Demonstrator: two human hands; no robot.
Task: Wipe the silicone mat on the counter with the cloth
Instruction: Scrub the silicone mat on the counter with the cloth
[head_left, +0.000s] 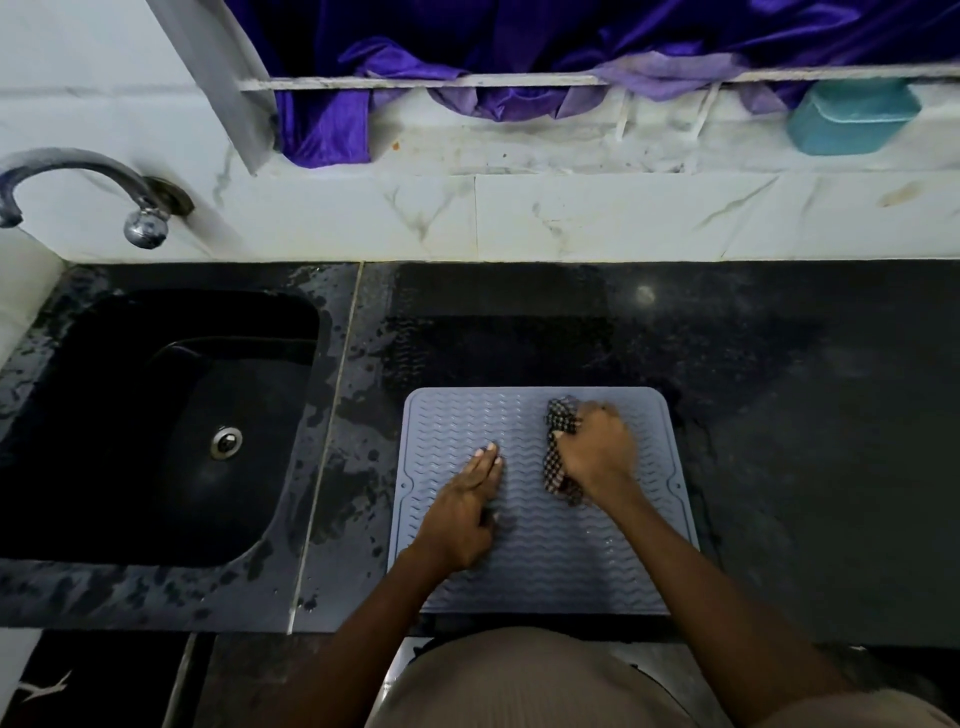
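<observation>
Both arms reach out from the person's body, low in the view, to the mat (540, 551). It is grey-blue with wavy lines, and it lies flat on the dark worktop (805, 441), close to the near edge.

Fingers of the right hand (597, 452) are curled tight round the cloth (558, 447). It is a checked cloth, all bunched up. Some of it sticks out past the knuckles and some hangs out near the wrist. The hand presses it down on the far right part of the mat. That hand looks a bit blurry, so I think it is rubbing.

Fingers of the left hand (467, 499) are straight and close together. They lie flat on the left side of the mat and hold nothing. I think they keep the mat from sliding.

What could go wrong? The worktop looks wet, with dark blotches near the sink (156, 415). A wet top is slippery. If the left hand lifts, a hard rub could push the mat along or off the near edge. The cloth is in a small ball, so it only cleans a thin strip each time. Bits of the mat could get missed, like the corners and the part under the left hand. A loose end could also slip out of the grip.
</observation>
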